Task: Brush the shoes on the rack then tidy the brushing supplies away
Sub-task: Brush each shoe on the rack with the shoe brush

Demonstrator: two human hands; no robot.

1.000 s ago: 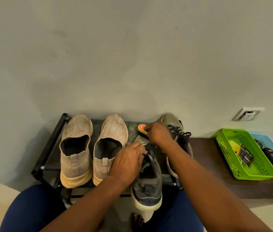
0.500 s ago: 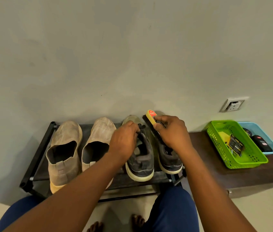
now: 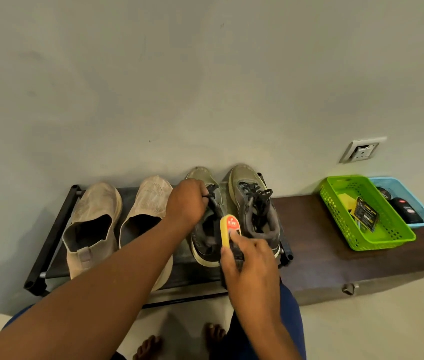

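On the rack [image 3: 50,237], the left hand [image 3: 186,201] grips the grey sneaker [image 3: 207,229]; at its five o'clock, the right hand [image 3: 250,266] clamps the brush [image 3: 230,229].

You've got a wall socket [image 3: 360,150] up on the grey wall [image 3: 179,74], w/ a dark wood bench [image 3: 314,255] below.

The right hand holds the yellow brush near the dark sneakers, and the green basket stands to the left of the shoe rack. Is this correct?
Not fully. The head view shows the green basket to the right of the shoe rack, not to the left. The rest holds: the right hand holds the yellow brush near the dark sneakers.
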